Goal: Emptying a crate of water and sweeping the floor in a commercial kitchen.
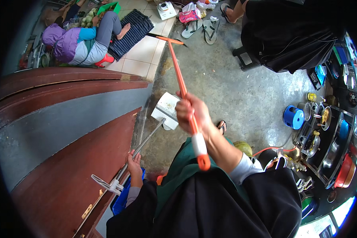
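Note:
My right hand (193, 114) grips the orange-and-white handle of a long floor tool (181, 80). Its orange T-shaped head (170, 40) reaches the tile edge; dark ends show, but whether it is a broom or a squeegee I cannot tell. At lower left, my left hand (134, 163) holds the grey pole of a white long-handled dustpan (166, 102), fingers loosely around it. Light brown crumbs lie in the pan, which has a row of comb teeth and rests on the concrete floor beside the doorway. A white grip (108, 185) tops the pole.
A dark red door (86, 166) stands at left. On raised tiles (139, 62), a person (74, 44) sits by a striped mat (131, 32). Sandals (209, 32) lie ahead. Another person in black (285, 35) is at upper right. A blue stool (293, 117) stands near stove pans (325, 117).

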The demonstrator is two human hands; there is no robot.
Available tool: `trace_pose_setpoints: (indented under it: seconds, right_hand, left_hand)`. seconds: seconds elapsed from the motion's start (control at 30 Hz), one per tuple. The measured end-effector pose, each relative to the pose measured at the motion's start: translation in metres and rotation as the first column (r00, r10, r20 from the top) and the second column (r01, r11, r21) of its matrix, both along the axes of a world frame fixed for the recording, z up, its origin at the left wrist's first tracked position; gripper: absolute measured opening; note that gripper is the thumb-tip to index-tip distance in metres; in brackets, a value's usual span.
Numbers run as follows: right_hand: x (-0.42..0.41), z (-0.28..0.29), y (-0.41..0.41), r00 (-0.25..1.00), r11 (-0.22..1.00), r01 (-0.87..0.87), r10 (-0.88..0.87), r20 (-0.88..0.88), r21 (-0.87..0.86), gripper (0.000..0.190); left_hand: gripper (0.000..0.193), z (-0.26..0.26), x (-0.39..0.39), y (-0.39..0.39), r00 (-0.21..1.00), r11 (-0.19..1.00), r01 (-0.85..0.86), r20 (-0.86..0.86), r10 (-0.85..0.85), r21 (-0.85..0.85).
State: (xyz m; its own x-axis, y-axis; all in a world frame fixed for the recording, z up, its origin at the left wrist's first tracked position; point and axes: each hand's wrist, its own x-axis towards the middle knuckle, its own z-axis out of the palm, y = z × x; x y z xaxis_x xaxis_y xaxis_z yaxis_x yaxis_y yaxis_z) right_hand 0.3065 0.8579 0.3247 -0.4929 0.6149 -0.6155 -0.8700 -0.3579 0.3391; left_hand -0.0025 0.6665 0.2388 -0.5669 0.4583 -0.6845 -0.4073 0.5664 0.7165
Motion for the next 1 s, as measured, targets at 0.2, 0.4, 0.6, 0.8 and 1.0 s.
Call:
trace_pose_setpoints:
  seconds: [0.2, 0.4, 0.6, 0.8, 1.0]
  right_hand:
    - [0.009, -0.081, 0.031, 0.947, 0.967, -0.229, 0.195, 0.257, 0.112, 0.009]
    - [0.022, -0.086, 0.034, 0.994, 0.994, -0.11, 0.11, 0.013, -0.004, 0.007]
    - [0.018, 0.001, -0.021, 0.963, 0.969, -0.244, 0.239, 0.128, 0.026, 0.012]
    - [0.039, -0.119, 0.003, 0.846, 0.94, -0.338, 0.321, 0.426, -0.036, 0.022]
    - [0.149, -0.074, -0.162, 0.522, 0.792, -0.58, 0.543, 0.657, -0.194, 0.025]
  left_hand:
    - [0.023, 0.002, 0.009, 0.015, 1.0, 0.999, 0.03, 0.008, -0.03, 0.012]
    - [0.021, -0.003, 0.001, 0.008, 0.997, 0.997, 0.074, 0.009, -0.074, -0.001]
    - [0.023, -0.005, -0.003, 0.012, 0.998, 0.998, 0.065, 0.009, -0.065, 0.013]
    - [0.024, 0.004, 0.008, 0.02, 0.989, 0.989, 0.146, 0.006, -0.146, 0.02]
    - [0.024, 0.017, -0.007, 0.028, 0.988, 0.988, 0.155, -0.007, -0.154, 0.019]
